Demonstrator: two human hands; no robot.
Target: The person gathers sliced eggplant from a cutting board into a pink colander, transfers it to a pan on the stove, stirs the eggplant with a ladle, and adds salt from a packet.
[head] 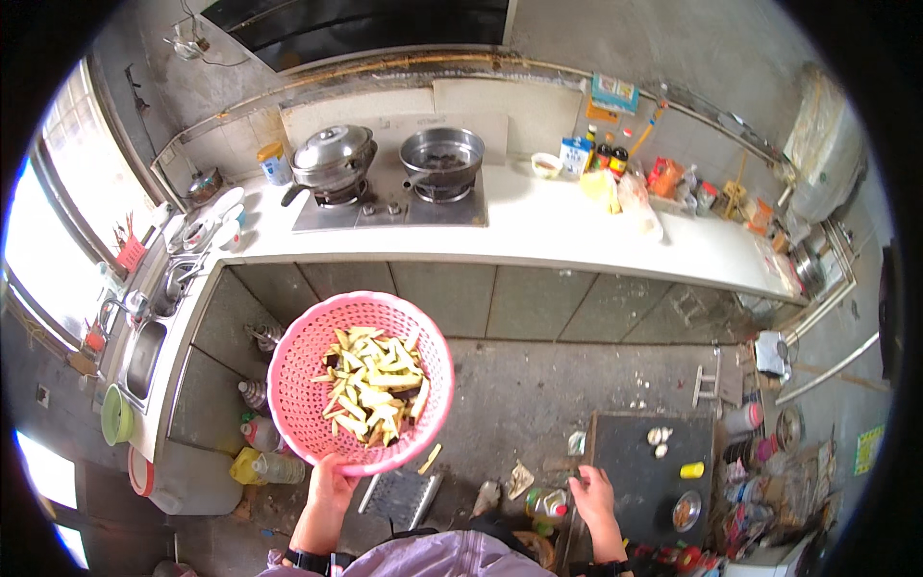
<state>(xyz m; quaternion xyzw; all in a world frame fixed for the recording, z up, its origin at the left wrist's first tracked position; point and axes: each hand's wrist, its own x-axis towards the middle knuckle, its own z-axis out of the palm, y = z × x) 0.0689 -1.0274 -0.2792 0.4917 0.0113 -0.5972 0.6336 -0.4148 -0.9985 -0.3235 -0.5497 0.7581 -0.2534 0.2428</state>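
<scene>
My left hand [332, 485] grips the near rim of a pink plastic colander [299, 375]. Inside it lies a heap of pale cut strips [378, 382], some edged with dark purple skin, probably eggplant. The colander hangs in the air before me, over the floor. My right hand [593, 494] holds nothing, its fingers loosely apart near the left edge of a low dark table [634, 461]. On that table lie several white garlic bulbs or cloves [658, 436], a small yellow cylinder [692, 470] and a metal bowl [686, 511] with brownish contents.
A white counter [537, 216] carries a gas stove with a lidded wok [333, 155] and an open metal pan [441, 153]. Seasoning bottles [609, 159] stand farther right. At left is a sink [146, 360]. A plastic bottle [546, 503] and a small metal-edged stool [399, 498] are by my feet.
</scene>
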